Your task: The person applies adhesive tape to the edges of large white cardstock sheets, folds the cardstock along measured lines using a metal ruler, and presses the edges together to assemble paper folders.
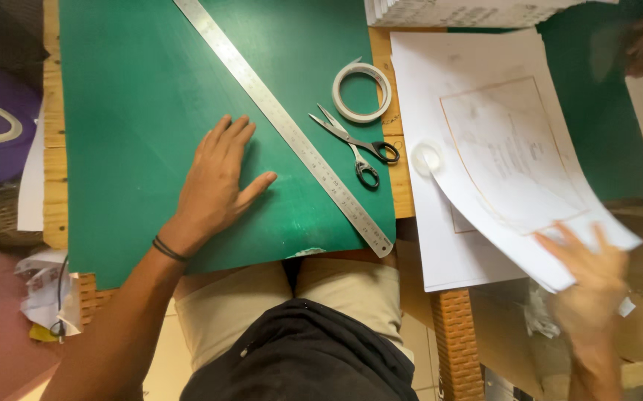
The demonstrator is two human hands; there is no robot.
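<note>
I am pressing my left hand (217, 182) flat, fingers spread wide, on the green mat (136, 89) covering the tabletop (403, 186). My right hand (592, 278), blurred, is gripping a printed sheet (514, 156) by its near edge, at 3 o'clock from the mat. A steel ruler (284, 126) is lying diagonally on the mat, with scissors (355, 145) and a tape roll (362, 90) at 2 o'clock from my left hand
</note>
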